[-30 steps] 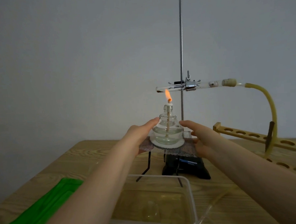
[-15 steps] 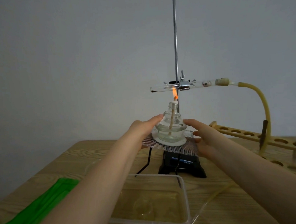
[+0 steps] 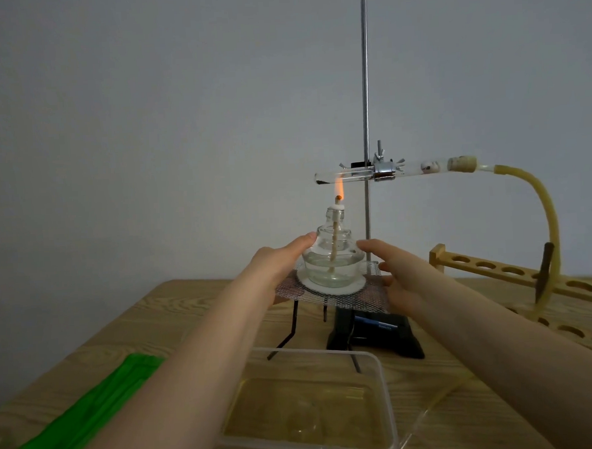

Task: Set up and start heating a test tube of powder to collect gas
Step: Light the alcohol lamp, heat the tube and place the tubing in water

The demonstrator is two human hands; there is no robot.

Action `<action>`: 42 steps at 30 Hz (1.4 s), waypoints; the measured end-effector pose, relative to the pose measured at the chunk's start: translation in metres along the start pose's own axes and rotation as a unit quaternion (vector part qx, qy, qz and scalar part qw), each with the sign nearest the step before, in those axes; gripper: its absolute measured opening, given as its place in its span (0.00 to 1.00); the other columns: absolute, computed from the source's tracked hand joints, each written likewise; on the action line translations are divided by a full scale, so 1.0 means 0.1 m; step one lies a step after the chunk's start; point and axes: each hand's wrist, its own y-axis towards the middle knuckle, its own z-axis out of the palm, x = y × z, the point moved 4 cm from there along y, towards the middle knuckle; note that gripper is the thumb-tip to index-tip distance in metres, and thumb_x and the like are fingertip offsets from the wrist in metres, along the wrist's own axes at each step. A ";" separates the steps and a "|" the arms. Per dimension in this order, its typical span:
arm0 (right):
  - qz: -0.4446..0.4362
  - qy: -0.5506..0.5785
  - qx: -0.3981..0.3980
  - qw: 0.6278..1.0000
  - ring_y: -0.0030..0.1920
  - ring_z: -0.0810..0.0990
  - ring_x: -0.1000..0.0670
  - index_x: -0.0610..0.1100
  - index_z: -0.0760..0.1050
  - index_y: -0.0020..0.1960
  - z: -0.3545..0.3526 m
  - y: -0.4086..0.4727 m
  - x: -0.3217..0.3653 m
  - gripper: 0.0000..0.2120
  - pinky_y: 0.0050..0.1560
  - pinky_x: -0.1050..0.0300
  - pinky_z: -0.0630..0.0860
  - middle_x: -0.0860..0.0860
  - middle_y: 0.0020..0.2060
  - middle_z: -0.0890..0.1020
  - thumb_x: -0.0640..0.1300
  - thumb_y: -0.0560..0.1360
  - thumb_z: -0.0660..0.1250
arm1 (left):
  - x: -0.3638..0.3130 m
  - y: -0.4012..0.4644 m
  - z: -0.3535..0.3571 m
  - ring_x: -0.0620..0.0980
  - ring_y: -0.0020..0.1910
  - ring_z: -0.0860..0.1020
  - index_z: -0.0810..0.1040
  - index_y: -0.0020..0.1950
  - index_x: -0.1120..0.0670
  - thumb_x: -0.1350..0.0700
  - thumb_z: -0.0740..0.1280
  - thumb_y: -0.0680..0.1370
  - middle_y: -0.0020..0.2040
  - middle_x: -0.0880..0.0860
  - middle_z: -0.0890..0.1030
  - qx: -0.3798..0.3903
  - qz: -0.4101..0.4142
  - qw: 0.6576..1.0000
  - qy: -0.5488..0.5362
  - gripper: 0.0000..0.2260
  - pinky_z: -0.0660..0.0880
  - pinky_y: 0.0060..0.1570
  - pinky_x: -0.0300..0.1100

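A glass test tube (image 3: 353, 176) lies horizontal in a clamp (image 3: 383, 170) on the stand rod (image 3: 365, 83), with dark powder at its closed left end. A cork stopper (image 3: 461, 165) joins it to a yellow rubber hose (image 3: 544, 204). A lit alcohol lamp (image 3: 334, 256) sits on wire gauze (image 3: 370, 296) over a tripod. Its flame (image 3: 338, 187) licks the tube's left part. My left hand (image 3: 282, 259) grips the gauze's left edge, fingers along the lamp. My right hand (image 3: 393, 274) grips the right edge.
A clear plastic tub (image 3: 381, 374) holding water stands in front of the tripod. The stand's black base (image 3: 379, 336) sits under the gauze. A wooden test tube rack (image 3: 496, 268) is at the right, a green plastic tray (image 3: 92, 413) at the front left.
With both hands on the gauze, the lamp slid right toward the clamp, then back left. The flame now sits under the tube's left part again.
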 end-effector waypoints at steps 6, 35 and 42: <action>0.001 -0.020 0.006 1.000 0.38 0.81 0.38 0.38 0.68 0.44 0.12 0.10 -0.06 0.13 0.33 0.43 0.79 0.36 0.39 0.77 0.41 0.71 0.72 | 0.08 0.04 -0.14 0.59 0.49 0.81 0.73 0.63 0.59 0.34 0.76 0.53 0.57 0.59 0.79 0.005 -0.017 0.999 -0.047 0.46 0.79 0.51 0.54; -0.006 -0.015 -0.001 1.000 0.39 0.81 0.39 0.38 0.69 0.51 0.13 0.06 -0.05 0.16 0.33 0.43 0.80 0.37 0.42 0.76 0.41 0.71 0.73 | 0.05 0.05 -0.14 0.59 0.48 0.82 0.72 0.64 0.60 0.33 0.77 0.51 0.56 0.59 0.80 0.016 -0.013 0.998 -0.057 0.49 0.80 0.49 0.54; -0.014 0.012 -0.010 1.000 0.38 0.79 0.38 0.38 0.67 0.47 0.01 -0.03 0.03 0.13 0.43 0.44 0.78 0.37 0.40 0.73 0.39 0.72 0.72 | -0.02 -0.05 0.00 0.57 0.47 0.82 0.73 0.63 0.60 0.36 0.75 0.62 0.54 0.59 0.80 0.019 -0.007 0.999 -0.030 0.39 0.80 0.46 0.50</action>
